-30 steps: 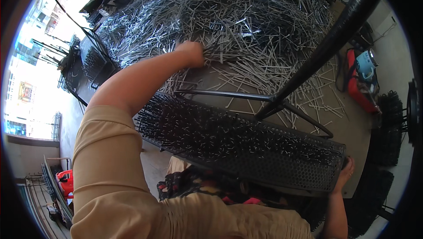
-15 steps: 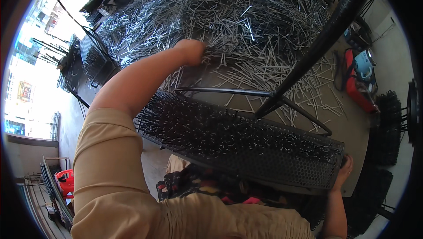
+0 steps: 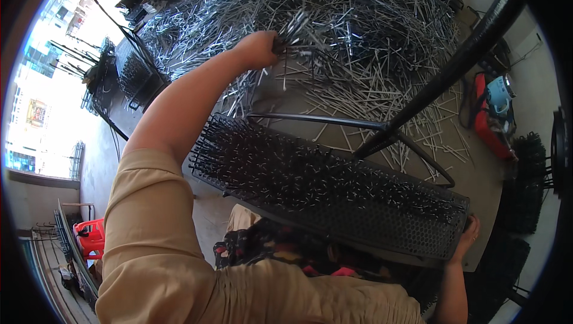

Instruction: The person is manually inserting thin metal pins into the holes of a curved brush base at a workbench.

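My left hand (image 3: 258, 49) reaches out over a big pile of loose thin metal rods (image 3: 382, 79). Its fingers are closed round a bunch of metal rods (image 3: 295, 28), whose ends stick out to the right, a little blurred. Across my lap lies a long black perforated rack (image 3: 412, 234). Upright rods (image 3: 286, 166) stand densely in its holes at the left and along the far side, while bare holes show at its near right. At the rack's right end, my right hand (image 3: 470, 237) grips the edge with fingers curled; part of them is hidden.
A thick black metal post (image 3: 453, 73) with a crossbar (image 3: 316, 121) rises beyond the rack. At right lie a red container (image 3: 489, 130) and a light blue mug (image 3: 499, 94). Another filled rack (image 3: 136, 70) stands far left. A red plastic stool (image 3: 89, 238) is at lower left.
My left hand has moved slightly up and away, and a bunch of rods now shows in it, lifted from the pile. My right hand stays on the rack's end.
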`<state>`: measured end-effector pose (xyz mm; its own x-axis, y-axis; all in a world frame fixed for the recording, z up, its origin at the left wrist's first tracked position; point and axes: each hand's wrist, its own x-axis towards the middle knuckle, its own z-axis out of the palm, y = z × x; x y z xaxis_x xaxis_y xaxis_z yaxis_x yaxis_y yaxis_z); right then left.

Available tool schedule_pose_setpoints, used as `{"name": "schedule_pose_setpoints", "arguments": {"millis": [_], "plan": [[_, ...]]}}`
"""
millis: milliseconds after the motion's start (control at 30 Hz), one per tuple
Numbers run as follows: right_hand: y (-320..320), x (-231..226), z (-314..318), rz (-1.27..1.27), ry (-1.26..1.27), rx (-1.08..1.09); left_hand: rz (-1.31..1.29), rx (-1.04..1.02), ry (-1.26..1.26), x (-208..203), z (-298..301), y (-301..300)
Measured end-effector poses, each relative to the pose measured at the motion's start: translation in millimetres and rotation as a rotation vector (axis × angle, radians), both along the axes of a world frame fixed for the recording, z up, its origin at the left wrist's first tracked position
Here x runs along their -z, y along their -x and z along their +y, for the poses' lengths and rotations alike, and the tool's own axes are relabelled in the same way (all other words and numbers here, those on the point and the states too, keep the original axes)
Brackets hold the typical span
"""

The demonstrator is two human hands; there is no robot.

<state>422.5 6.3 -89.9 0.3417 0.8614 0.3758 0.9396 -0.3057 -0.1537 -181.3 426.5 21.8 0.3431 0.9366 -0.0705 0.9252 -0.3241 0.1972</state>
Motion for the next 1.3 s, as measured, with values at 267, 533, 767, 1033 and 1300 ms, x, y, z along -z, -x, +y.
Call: {"name": "schedule_pose_setpoints", "arguments": {"millis": [267, 533, 767, 1033, 1300], "plan": [[14, -12, 6, 0.048, -0.035, -0.014, -0.710, -0.291, -0.123, -34, 45, -4], [1, -3, 2, 0.083, -0.027, 0.028, -1.572, -0.113, 0.164, -72, 72, -17], [6, -10, 5, 0.178, 0.007, 0.054, -1.507, -0.080, 0.229, -82, 95, -24], [-4, -3, -3, 0.161, 0.050, 0.088, -1.676, -0.088, 0.059, -86, 89, -48], [5, -6, 5, 0.452, -0.047, 0.116, -1.765, -0.182, 0.245, -80, 95, -32]]}}
